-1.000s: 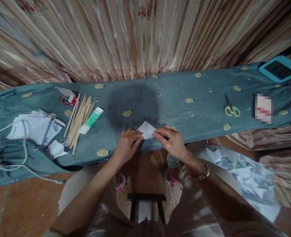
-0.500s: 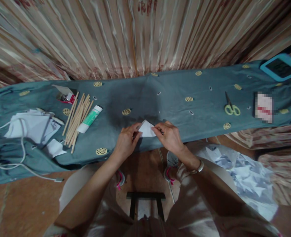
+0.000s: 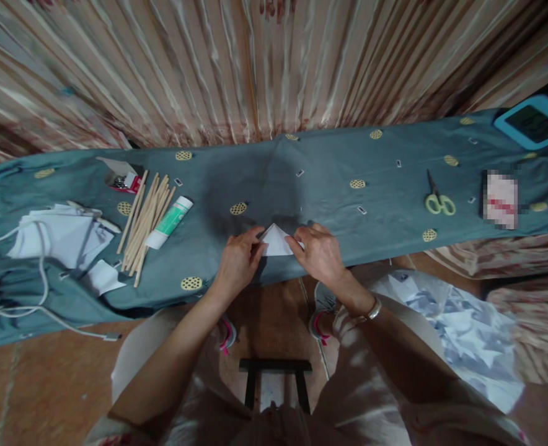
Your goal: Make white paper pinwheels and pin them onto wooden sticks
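A small folded piece of white paper lies at the front edge of the cloth-covered table, its pointed tip facing away from me. My left hand pinches its left side between thumb and fingers. On the other side, my right hand has closed fingers pressed on the paper's right edge. Parts of both side corners are hidden under the fingers.
To the left are wooden sticks, a green and white tube, an open red box, white paper sheets and a white cable. Scissors lie right. A plastic bag of folded papers sits below.
The paper now shows a more even triangle, with its right part folded down. My right hand has shifted slightly and its fingers press on the right edge; my left hand stays nearly in place.
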Action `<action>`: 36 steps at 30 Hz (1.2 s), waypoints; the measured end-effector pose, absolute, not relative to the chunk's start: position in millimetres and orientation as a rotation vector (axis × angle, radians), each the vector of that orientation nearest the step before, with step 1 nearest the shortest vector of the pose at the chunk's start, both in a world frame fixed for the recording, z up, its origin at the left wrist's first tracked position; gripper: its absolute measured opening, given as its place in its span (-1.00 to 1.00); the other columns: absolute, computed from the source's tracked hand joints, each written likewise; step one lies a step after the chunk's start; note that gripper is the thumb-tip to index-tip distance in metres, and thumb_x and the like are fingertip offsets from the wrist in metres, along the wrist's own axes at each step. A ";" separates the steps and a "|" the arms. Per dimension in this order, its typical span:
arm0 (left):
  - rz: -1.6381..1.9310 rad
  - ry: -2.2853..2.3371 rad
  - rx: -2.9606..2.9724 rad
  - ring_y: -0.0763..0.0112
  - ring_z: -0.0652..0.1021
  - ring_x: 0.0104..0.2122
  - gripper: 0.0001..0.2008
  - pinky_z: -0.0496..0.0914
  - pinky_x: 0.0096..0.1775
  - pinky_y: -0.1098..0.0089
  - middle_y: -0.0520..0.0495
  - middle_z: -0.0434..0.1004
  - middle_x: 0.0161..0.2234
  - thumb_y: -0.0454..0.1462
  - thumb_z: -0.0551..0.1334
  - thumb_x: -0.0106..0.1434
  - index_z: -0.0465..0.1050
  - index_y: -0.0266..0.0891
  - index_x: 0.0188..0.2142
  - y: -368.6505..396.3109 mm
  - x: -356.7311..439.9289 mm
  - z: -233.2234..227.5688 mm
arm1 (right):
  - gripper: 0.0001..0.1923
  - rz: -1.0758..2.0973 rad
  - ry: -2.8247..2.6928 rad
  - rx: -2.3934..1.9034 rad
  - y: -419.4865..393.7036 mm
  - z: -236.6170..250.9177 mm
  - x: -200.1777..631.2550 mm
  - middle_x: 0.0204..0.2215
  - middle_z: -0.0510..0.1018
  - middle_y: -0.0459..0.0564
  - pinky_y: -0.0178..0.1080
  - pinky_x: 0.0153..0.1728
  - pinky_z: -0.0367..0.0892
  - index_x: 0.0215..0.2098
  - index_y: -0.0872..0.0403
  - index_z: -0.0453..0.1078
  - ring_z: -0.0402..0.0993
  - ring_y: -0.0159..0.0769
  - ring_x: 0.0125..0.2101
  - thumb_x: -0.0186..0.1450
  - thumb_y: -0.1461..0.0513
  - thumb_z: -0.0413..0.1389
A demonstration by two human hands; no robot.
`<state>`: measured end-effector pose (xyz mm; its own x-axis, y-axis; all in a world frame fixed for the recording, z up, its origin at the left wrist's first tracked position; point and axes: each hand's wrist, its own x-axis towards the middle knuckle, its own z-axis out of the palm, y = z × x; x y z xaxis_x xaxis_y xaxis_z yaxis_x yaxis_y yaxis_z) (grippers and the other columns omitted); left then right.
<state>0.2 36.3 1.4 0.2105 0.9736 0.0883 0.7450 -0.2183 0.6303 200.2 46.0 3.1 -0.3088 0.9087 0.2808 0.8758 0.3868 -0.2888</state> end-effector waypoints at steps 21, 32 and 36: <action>0.575 1.662 2.106 0.27 0.60 -0.27 -0.66 0.38 -0.15 0.30 -0.03 0.63 -0.30 -0.33 0.20 0.29 0.36 -0.23 0.07 39.6 2.4 5.1 | -0.69 -0.007 -2.284 -1.621 48.5 5.6 196.6 -0.53 0.58 -0.02 -0.24 -0.32 0.16 -0.50 0.06 0.38 0.41 -0.21 -0.41 0.36 0.11 0.08; 0.550 1.581 2.257 0.28 0.57 -0.29 -0.78 0.35 -0.19 0.31 -0.10 0.60 -0.26 -0.31 0.16 0.33 0.51 -0.22 -0.08 38.8 1.3 6.0 | -0.70 0.024 -2.276 -1.604 46.1 6.1 199.3 -0.51 0.58 -0.03 -0.24 -0.33 0.15 -0.48 0.08 0.39 0.41 -0.22 -0.41 0.35 0.10 0.09; 0.535 1.586 2.308 0.29 0.55 -0.33 -0.78 0.33 -0.24 0.32 -0.08 0.57 -0.32 -0.29 0.15 0.34 0.56 -0.19 -0.11 38.6 0.7 3.7 | -0.71 -0.010 -2.300 -1.623 44.9 6.7 199.1 -0.50 0.58 -0.02 -0.23 -0.32 0.16 -0.46 0.08 0.40 0.41 -0.20 -0.39 0.34 0.09 0.11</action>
